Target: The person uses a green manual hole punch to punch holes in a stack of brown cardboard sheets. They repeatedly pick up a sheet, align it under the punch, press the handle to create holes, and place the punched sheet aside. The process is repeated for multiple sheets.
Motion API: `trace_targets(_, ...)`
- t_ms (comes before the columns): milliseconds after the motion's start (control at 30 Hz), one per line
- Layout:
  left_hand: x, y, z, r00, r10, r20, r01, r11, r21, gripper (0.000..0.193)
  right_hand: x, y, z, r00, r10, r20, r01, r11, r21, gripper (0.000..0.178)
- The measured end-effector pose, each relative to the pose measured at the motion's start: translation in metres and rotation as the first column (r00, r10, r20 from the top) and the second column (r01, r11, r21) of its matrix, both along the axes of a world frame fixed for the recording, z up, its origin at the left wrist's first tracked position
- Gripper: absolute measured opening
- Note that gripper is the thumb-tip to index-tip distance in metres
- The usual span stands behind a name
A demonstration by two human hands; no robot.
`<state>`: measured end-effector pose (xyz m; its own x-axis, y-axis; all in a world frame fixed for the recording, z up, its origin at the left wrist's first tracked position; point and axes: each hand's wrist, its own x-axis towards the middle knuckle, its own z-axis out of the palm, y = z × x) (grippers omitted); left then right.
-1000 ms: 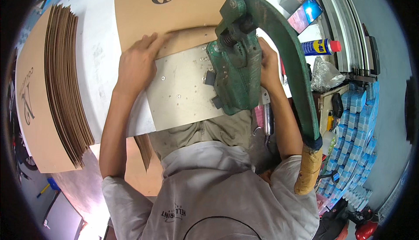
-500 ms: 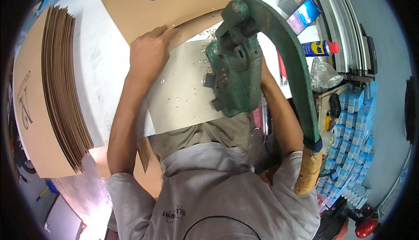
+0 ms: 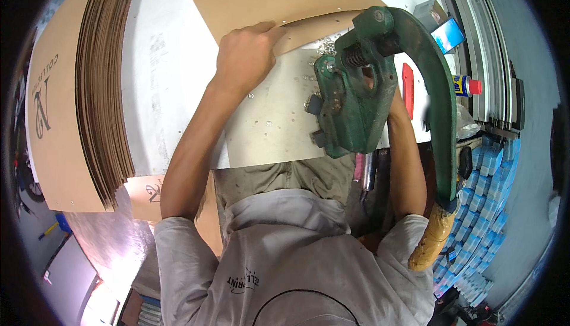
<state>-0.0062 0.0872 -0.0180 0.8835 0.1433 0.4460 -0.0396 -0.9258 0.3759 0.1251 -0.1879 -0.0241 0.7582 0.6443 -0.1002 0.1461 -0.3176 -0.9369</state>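
A brown paper bag [image 3: 285, 2] with dark printing lies flat, its near edge parted into two layers. My left hand [image 3: 249, 56] is closed on that near edge, thumb and index finger along it. The green hand press [image 3: 356, 100] stands to the right, with the bag's right corner by its head. Its long curved lever [image 3: 442, 130] reaches toward me and ends in a tape-wrapped grip [image 3: 433, 240]. Behind the press, my right hand [image 3: 394, 105] is mostly hidden; a bit of it shows through a gap in the frame. Its fingers cannot be made out.
Small metal eyelets [image 3: 326, 44] lie scattered on a beige board [image 3: 261, 136] beside the press. At left stands a thick stack of brown bags [image 3: 62, 88]. To the right are a red tool [image 3: 408, 90], a spray can [image 3: 463, 86], a phone [image 3: 448, 35] and blue bundles [image 3: 475, 207].
The view has shifted, so the bag, press and hands appear farther right. My left hand stays on the bag's near edge, and the press lever keeps about the same position.
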Motion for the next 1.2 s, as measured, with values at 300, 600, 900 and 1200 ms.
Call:
trace_targets(300, 0.010, -0.047, 0.016, 0.994, -0.110, -0.026, 0.105, 0.981, -0.163, 0.029, -0.007, 0.018, -0.001, 0.829, -0.210, -0.517, 0.393, 0.878, 0.272, 0.020)
trace_targets(600, 0.007, -0.072, 0.024, 0.985, -0.159, -0.072, 0.140, 0.966, -0.217, 0.031, -0.002, -0.037, 0.039, 0.988, -0.150, 0.032, 0.151, 0.926, -0.345, 0.025)
trace_targets(900, 0.011, -0.074, 0.028, 0.982, -0.162, -0.097, 0.144, 0.975, -0.167, 0.026, -0.139, -0.050, 0.225, 0.675, 0.165, 0.719, -0.091, 0.986, -0.141, 0.067)
trace_targets(1200, 0.005, -0.068, 0.031, 0.987, -0.115, -0.110, 0.096, 0.981, -0.168, 0.023, -0.155, -0.046, 0.197, 0.789, 0.261, 0.556, -0.342, 0.939, 0.044, 0.082)
